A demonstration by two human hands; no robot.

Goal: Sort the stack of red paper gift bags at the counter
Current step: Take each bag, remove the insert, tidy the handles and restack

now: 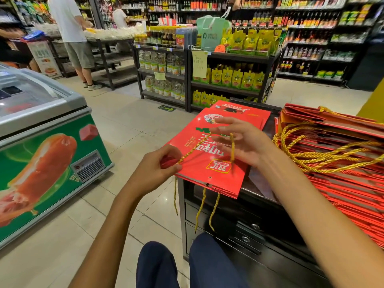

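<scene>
The left hand (164, 163) was curled at the near left corner of the top red gift bag (209, 159), thumb and fingers pinching the corner together with one end of the gold cord handle (194, 149). That cord ran up and right across the printed face of the bag and looped over the fingers of the right hand (239, 140), which hovered above the bag with its fingers spread and only loosely bent, the cord draped across them and its other strand dropping straight down to the bag. The bag lay flat on a small pile of red bags (251, 115) on the left part of the dark counter (257, 190), its near edge jutting past the counter's front, and more gold cords (205, 206) dangled off that edge towards the floor. Off to the right, on the same counter, sat the big stack of red paper gift bags (342, 179), lying flat and fanned out, with a tangle of gold handles (315, 154) heaped on top of it. On the left of the aisle stood a green chest freezer (47, 163) with a glass lid. Beyond the counter, dark shelving (226, 59) carried yellow pouches and jars, and a person in a white shirt (70, 19) stood at a table further back.
</scene>
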